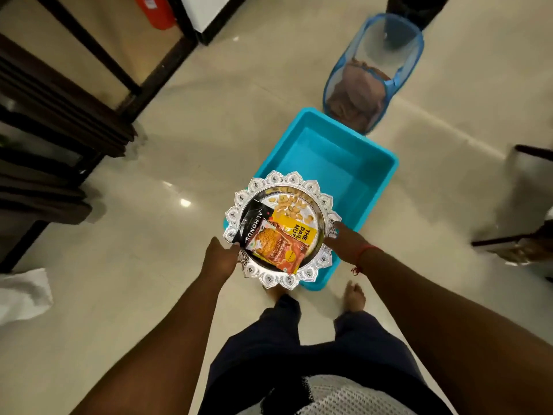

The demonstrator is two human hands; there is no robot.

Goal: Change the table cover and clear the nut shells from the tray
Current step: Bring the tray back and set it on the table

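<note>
Blue tub (371,163) below held tray (324,202), mesh hamper (398,82) beyond

Blue tub (375,163) beside mesh hamper (416,58); red cylinder (155,10).

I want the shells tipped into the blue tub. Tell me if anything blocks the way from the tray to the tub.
Nothing visible blocks it. The silver tray, held by the left hand and right hand, already overlaps the empty blue tub. But three snack packets lie on it beside the nut shells and could slide out too.
</note>
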